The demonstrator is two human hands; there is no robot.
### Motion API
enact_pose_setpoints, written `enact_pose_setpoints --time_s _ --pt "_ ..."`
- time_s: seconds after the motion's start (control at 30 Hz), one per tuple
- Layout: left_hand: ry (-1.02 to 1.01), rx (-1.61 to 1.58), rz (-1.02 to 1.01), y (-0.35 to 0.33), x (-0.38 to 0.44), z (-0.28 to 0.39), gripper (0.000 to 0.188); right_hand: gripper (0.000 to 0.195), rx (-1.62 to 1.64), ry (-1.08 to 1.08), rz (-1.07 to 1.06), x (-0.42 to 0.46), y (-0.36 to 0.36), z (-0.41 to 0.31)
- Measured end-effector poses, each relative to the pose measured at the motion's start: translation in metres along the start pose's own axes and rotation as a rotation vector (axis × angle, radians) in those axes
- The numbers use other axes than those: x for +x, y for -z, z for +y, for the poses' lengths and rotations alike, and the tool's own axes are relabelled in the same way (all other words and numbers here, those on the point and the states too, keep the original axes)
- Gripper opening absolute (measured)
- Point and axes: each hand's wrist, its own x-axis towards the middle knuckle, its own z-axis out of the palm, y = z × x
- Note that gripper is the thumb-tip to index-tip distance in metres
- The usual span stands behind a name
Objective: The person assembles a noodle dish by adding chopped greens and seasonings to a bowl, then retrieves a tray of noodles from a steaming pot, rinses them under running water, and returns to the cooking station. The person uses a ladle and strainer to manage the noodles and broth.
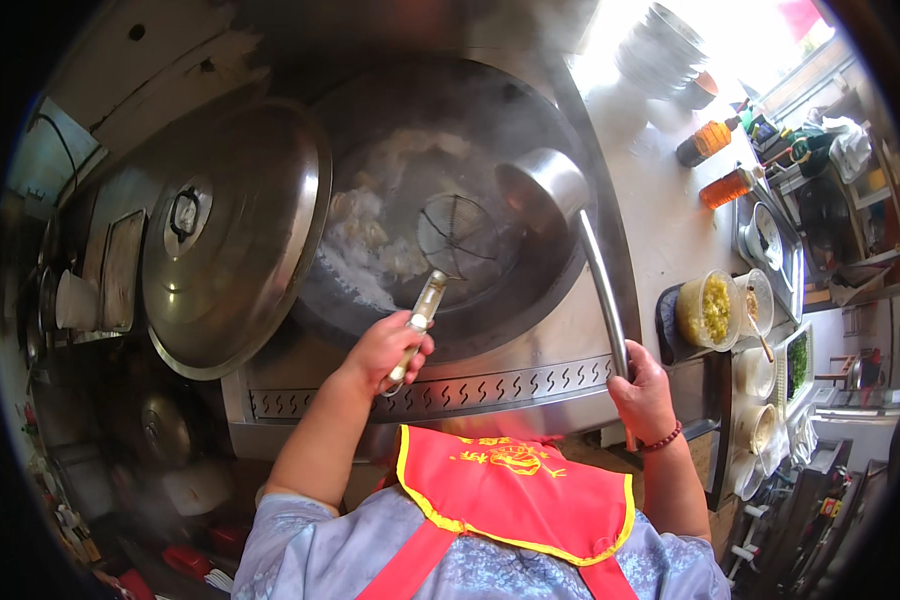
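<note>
My left hand [396, 352] grips the handle of a wire-mesh skimmer [459, 229], whose round basket is over the middle of a large steaming wok [487, 322]. My right hand [641, 394] is closed around the long metal handle of a deep steel ladle [551, 187]. The ladle's bowl is tilted at the wok's right side. Pale food pieces in white foam [364, 240] float in the wok's left part. Steam blurs the liquid, and how deep the skimmer sits in it cannot be told.
A big domed metal lid [240, 255] leans at the wok's left. On the steel counter [622, 217] at right stand stacked bowls [660, 52], two bottles of orange liquid [727, 187] and a tub of chopped yellow-green food [709, 311]. A slotted metal strip [495, 386] runs along the stove's front.
</note>
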Motion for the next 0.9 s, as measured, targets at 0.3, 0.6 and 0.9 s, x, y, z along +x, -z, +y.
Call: enact_pose_setpoints --time_s 0.3,0.6,0.9 --pt "0.17 -0.017 0.112 -0.002 0.077 -0.018 0.015 0.036 -0.543 0.035 -0.074 0.01 -0.045 -0.008" --pt "0.091 0.448 0.46 0.013 0.042 -0.017 0.023 0.032 -0.115 -0.138 -0.298 0.033 -0.087 -0.031" --pt "-0.284 0.289 0.598 -0.021 -0.035 -0.073 0.014 0.034 1.03 -0.507 -0.586 0.023 -0.005 0.003"
